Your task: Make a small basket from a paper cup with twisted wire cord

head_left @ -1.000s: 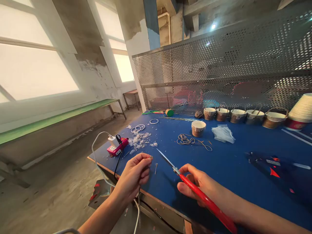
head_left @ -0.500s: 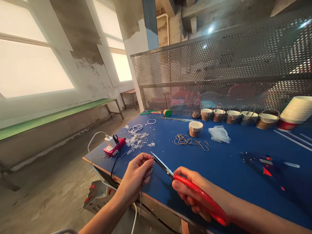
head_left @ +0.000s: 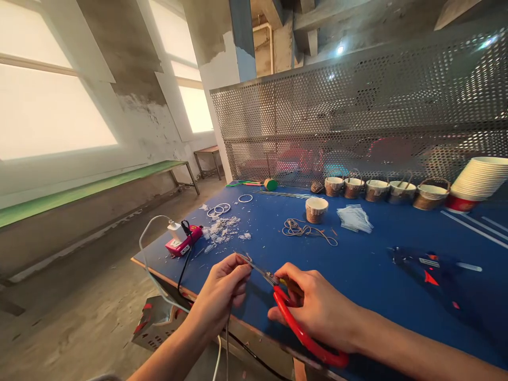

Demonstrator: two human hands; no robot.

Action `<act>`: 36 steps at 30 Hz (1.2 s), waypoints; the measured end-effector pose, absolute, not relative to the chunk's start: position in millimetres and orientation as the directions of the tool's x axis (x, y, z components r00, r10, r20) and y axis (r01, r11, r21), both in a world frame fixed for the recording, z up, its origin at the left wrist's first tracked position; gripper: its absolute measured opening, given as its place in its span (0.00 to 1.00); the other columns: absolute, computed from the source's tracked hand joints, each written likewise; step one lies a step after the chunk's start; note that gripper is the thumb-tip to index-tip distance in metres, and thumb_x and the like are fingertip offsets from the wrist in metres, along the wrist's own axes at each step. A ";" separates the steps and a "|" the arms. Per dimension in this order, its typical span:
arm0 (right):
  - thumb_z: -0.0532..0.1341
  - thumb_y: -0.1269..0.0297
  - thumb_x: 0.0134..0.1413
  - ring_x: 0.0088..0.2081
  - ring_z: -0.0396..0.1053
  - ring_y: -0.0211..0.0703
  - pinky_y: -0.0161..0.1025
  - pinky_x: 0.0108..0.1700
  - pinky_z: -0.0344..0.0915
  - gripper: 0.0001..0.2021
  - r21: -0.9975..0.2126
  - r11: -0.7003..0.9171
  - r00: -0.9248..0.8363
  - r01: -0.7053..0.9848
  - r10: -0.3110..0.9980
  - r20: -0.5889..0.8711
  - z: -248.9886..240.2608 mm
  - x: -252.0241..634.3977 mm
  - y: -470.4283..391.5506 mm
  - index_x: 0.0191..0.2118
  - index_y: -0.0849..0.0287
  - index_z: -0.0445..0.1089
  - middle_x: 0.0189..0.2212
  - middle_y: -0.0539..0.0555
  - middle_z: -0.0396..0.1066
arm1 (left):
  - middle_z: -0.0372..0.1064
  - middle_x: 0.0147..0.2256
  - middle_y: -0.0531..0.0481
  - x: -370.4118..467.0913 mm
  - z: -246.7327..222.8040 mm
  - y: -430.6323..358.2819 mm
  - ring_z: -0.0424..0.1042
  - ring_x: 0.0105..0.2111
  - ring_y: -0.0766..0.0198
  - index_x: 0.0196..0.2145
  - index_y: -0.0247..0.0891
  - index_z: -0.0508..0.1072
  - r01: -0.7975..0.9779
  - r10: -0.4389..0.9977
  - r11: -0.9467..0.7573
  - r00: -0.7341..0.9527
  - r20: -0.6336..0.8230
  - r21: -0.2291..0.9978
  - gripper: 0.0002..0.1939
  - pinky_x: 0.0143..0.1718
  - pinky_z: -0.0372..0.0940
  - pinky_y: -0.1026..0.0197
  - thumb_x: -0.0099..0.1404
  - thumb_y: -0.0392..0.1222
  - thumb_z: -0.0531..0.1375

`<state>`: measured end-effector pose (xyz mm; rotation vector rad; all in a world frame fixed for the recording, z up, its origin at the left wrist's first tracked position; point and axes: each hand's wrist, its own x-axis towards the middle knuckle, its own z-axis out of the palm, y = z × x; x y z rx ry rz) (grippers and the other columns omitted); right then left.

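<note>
My right hand (head_left: 313,301) grips a pair of scissors (head_left: 293,323) with red handles, the blades pointing up and left. The blade tips are at the fingertips of my left hand (head_left: 228,280). Thumb and fingers of that hand are pinched on a thin cord (head_left: 227,338), which hangs down past the table's front edge. Beyond my hands stands a small cord-wrapped cup (head_left: 316,210) with a white rim, and a loose coil of brown cord (head_left: 296,227) lies beside it.
A glue gun (head_left: 431,262) lies at right, white strips (head_left: 355,218) behind it. Several handled baskets (head_left: 377,190) and stacked paper cups (head_left: 482,180) line the back. White scraps (head_left: 222,230), rings (head_left: 218,210) and a pink power strip (head_left: 183,242) are at left.
The scissors have turned and moved left, bringing their blades onto my left fingertips. My right hand has rotated, with its knuckles now higher and the red handles lower left.
</note>
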<state>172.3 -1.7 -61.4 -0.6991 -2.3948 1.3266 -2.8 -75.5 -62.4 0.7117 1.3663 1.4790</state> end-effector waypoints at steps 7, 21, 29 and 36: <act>0.66 0.53 0.46 0.20 0.46 0.32 0.33 0.21 0.46 0.15 -0.837 0.491 -0.840 0.242 0.537 0.072 -68.3 173.6 2.0 0.31 0.56 0.62 0.16 0.40 0.53 | 0.54 0.18 0.60 -8.0 -67.8 -76.6 0.44 0.14 0.79 0.24 0.35 0.68 -0.255 0.912 0.135 -0.347 -0.221 0.957 0.13 0.13 0.38 0.72 0.48 0.45 0.67; 0.65 0.54 0.45 0.24 0.56 0.34 0.32 0.25 0.50 0.16 -0.784 0.526 -0.833 0.329 0.553 0.021 -62.8 161.3 6.2 0.37 0.54 0.62 0.24 0.44 0.63 | 0.54 0.17 0.61 -9.0 -65.4 -72.4 0.47 0.14 0.79 0.25 0.34 0.69 -0.212 0.900 0.155 -0.372 -0.227 0.965 0.14 0.13 0.40 0.72 0.46 0.45 0.67; 0.64 0.53 0.49 0.20 0.50 0.32 0.32 0.23 0.49 0.14 -0.842 0.491 -0.859 0.225 0.508 0.067 -70.4 154.5 8.5 0.33 0.57 0.62 0.18 0.41 0.58 | 0.54 0.16 0.61 -16.1 -64.4 -73.7 0.44 0.14 0.81 0.22 0.34 0.66 -0.273 0.892 0.179 -0.361 -0.273 0.945 0.16 0.13 0.37 0.73 0.44 0.45 0.69; 0.65 0.47 0.45 0.21 0.54 0.33 0.31 0.23 0.52 0.19 -0.906 0.326 -0.801 0.268 0.598 -0.022 -71.8 137.7 27.9 0.30 0.58 0.63 0.19 0.43 0.60 | 0.56 0.16 0.61 -32.2 -62.2 -71.6 0.43 0.13 0.81 0.23 0.35 0.66 -0.342 0.886 0.158 -0.365 -0.286 0.926 0.17 0.12 0.36 0.74 0.41 0.43 0.70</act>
